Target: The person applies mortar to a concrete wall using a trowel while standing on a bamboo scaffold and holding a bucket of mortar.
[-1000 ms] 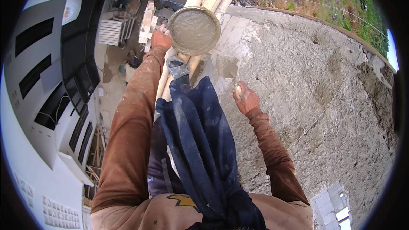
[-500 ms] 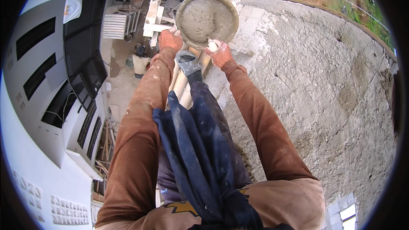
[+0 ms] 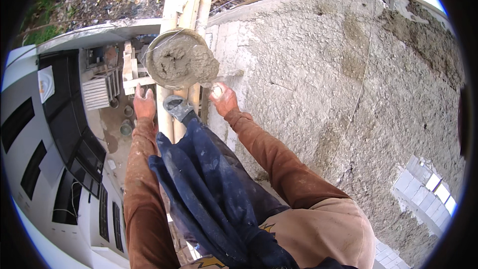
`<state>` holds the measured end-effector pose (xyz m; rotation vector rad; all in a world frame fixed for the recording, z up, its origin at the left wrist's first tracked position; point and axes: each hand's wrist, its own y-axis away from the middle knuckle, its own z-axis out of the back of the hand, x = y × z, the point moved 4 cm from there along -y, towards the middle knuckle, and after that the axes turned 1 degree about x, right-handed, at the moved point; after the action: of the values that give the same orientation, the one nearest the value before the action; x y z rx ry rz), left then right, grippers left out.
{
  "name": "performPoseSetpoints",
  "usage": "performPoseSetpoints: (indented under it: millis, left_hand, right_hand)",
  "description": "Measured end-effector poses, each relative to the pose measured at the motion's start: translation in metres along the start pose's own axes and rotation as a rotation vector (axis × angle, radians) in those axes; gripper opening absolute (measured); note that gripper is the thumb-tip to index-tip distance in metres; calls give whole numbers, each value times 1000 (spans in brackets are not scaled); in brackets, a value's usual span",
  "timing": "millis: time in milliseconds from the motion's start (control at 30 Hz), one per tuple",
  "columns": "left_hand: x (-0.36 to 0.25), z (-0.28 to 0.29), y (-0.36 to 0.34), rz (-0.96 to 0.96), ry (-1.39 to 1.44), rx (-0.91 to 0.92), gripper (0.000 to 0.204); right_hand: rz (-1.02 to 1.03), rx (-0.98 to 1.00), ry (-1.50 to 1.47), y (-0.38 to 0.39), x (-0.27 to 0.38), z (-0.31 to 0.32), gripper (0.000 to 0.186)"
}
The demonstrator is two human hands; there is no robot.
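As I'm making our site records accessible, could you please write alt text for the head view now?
The right hand holds a mortar-laden trowel at the edge of a round bucket of wet mortar over pale poles; the left hand is near the bucket, fingers extended. A rough grey surface fills the right, a white building the left.

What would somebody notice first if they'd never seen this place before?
Probably the round bucket of wet cement near the top, left of the middle, over pale poles, with the right hand gripping a trowel handle just below its right side. Next, the huge, rough gray wall filling the right side, and the dark blue cloth hanging in the lower middle.
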<state>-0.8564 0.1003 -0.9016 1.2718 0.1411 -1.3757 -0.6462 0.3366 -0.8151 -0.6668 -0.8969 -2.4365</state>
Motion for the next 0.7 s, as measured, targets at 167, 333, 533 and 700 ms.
performPoseSetpoints:
  millis: [167, 333, 533, 700]
  left_hand:
    - [61, 43, 83, 8, 48, 71, 58]
    - [115, 115, 179, 76, -33, 139, 51]
    - [170, 227, 242, 32, -275, -26, 50]
    - [-21, 171, 246, 181, 89, 313, 42]
  right_hand:
    - [-130, -157, 196, 49, 27, 123, 37]
    - [-50, -230, 303, 92, 140, 238, 33]
    - [300, 203, -172, 137, 313, 297, 27]
    - [526, 316, -209, 163, 331, 323, 28]
